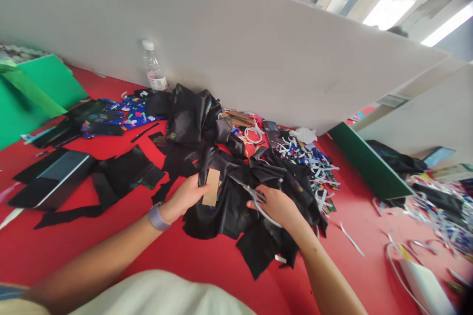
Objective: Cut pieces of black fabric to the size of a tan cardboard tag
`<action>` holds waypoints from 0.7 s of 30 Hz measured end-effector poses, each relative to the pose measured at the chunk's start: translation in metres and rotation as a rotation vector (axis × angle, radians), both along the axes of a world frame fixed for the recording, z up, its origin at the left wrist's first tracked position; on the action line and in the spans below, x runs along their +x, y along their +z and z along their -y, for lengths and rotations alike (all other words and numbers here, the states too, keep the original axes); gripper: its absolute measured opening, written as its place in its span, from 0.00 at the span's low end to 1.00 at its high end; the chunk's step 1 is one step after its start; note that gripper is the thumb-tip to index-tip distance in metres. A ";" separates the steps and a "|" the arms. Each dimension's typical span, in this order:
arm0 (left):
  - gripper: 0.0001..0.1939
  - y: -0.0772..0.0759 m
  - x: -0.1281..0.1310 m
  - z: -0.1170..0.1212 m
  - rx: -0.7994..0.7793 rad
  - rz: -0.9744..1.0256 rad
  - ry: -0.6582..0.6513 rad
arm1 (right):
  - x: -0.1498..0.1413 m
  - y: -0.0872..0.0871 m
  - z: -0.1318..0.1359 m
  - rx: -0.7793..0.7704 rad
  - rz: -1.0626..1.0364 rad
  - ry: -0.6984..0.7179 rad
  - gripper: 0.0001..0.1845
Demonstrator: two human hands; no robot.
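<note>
My left hand (190,191) is closed, its thumb pressing a small tan cardboard piece (211,188) against black fabric (231,211). In my right hand (275,204) are scissors (254,194) with pale handles, their blades pointing left toward the cardboard and lying over the fabric. My fingers are wrapped about the handles. The black cloth lies crumpled beneath both hands, and a separate dark scrap (258,248) sits just below it. Whether the blades touch the cloth is hard to tell.
A plastic bottle (153,69) stands by the white partition (221,34). Black and blue patterned cloth (135,113) lies back left, near a dark box-like object (55,179). White and coloured scraps (310,162) are piled right, before a green divider (369,162). A white power strip (424,283) lies front right.
</note>
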State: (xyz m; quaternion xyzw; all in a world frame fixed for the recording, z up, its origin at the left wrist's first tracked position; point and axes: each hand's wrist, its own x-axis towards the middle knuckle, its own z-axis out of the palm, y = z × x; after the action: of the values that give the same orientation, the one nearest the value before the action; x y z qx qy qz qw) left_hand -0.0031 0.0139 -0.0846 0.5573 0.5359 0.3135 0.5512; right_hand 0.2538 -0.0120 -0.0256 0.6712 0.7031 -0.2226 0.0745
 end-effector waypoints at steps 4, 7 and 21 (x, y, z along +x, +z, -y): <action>0.21 0.004 -0.002 -0.003 0.013 -0.033 0.049 | 0.006 0.000 0.005 -0.011 -0.021 0.009 0.19; 0.22 0.004 -0.004 -0.003 -0.026 -0.003 0.053 | 0.017 0.000 0.018 -0.038 -0.068 0.012 0.19; 0.22 0.001 -0.007 -0.002 -0.107 0.048 0.028 | 0.035 0.004 0.060 -0.118 -0.151 -0.168 0.13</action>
State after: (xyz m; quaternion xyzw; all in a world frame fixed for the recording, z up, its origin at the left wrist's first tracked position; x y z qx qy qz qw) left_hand -0.0100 0.0164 -0.0834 0.5118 0.5463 0.3057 0.5884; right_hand 0.2887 -0.0724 -0.0213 0.7037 0.6337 -0.3187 0.0419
